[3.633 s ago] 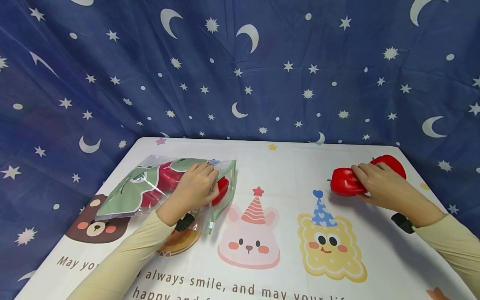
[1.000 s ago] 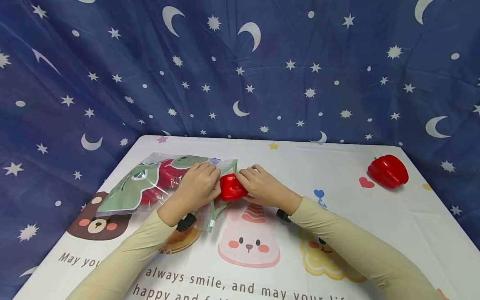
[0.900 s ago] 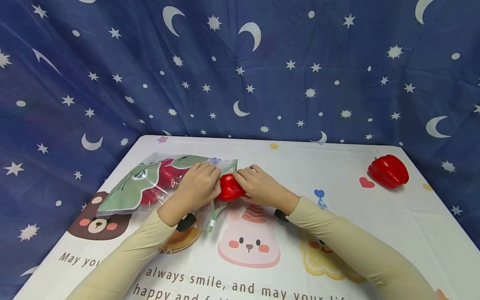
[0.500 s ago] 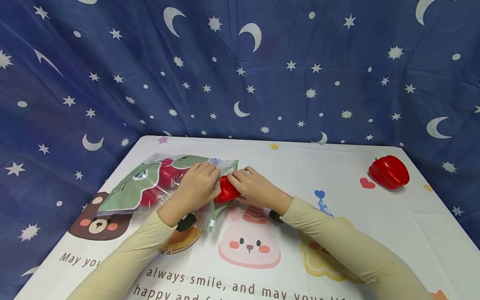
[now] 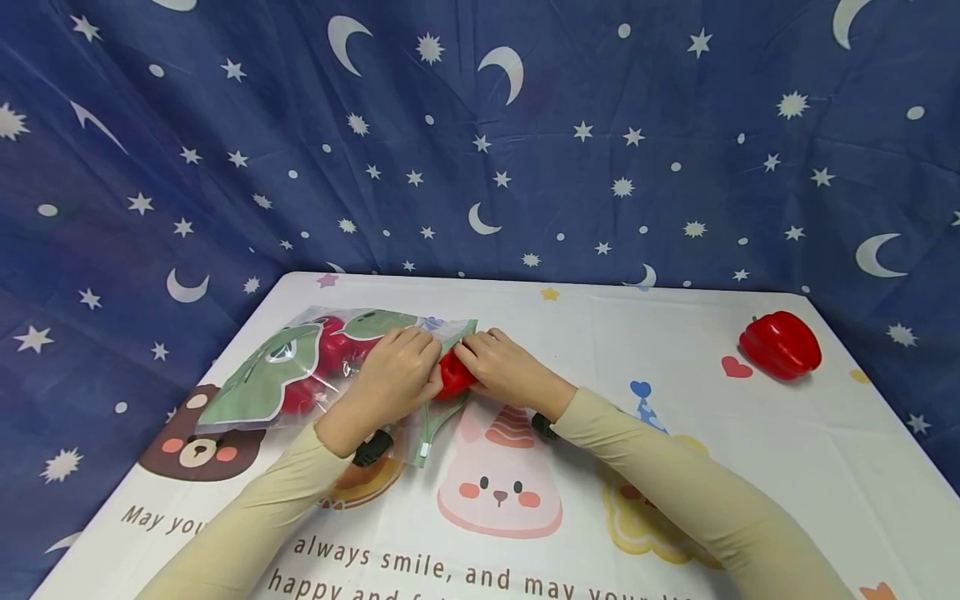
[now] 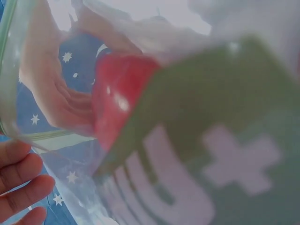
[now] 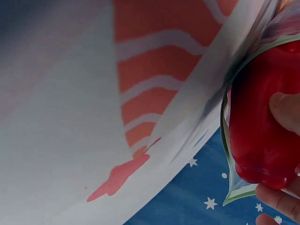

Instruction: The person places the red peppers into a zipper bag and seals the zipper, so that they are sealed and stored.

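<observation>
A clear zip bag [image 5: 258, 392] with green printed shapes lies at the left of the table, red bell peppers [image 5: 302, 395] showing through its plastic. My left hand [image 5: 397, 367] grips the bag near its mouth, whose green edge faces right. Between both hands is another red bell pepper [image 5: 453, 375], held by my right hand [image 5: 498, 367]. The right wrist view shows that pepper [image 7: 262, 131] within the green rim of the mouth, a thumb [image 7: 287, 110] on its side. Through the plastic in the left wrist view, a red pepper [image 6: 119, 93] appears beside the right hand's fingers [image 6: 70, 103].
One more red bell pepper [image 5: 780, 346] lies at the far right of the table, near a printed heart. The white tablecloth [image 5: 600, 333] has cartoon prints and lettering. A blue star-patterned curtain [image 5: 525, 125] stands behind and at both sides.
My right hand has carried a bell pepper from the right side across to the bag, then moved it further left into the mouth. My left hand keeps its place on the bag.
</observation>
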Demonstrator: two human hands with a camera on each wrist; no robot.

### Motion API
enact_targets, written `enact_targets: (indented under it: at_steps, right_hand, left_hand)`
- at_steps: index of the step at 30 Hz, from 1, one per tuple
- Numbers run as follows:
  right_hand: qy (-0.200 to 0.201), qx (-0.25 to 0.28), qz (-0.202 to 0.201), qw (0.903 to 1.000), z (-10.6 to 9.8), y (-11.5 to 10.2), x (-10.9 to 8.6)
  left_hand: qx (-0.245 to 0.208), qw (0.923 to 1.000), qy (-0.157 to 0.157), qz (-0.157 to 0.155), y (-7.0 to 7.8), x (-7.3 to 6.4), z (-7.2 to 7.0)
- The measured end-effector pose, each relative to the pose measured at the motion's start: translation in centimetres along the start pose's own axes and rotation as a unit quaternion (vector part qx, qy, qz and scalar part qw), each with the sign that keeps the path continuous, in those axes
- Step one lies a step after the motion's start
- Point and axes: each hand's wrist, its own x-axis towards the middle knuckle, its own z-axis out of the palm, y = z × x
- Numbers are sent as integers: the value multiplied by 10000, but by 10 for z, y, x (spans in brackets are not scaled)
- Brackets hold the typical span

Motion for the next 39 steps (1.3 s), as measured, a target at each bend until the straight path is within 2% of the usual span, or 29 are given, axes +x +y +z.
enact_targets:
  at_steps: [8,17,20,25,33,39]
  right_hand:
    - [6,-101,154,9998,5,2,4]
    - [-158,263,-76,9995,0,3,3]
    - [-16,167,-105,9998,2,2,2]
    - [215,18,95,9997,7,-2,5]
    - [266,-346,277,9987,6,-4,12]
    - [316,-440,185,9984,8,-2,13]
  left_hand:
    - [7,10000,-69,-65,0,0,0]
    - [31,9999,-93,-116,-1,0,-1]
    - [19,9999,-89,-111,0,-1,-1]
    - [-5,10000,-31,-67,0,-1,0]
    - [5,10000,42,-54,0,-1,0]
    - [11,10000,-15,-62,0,-1,0]
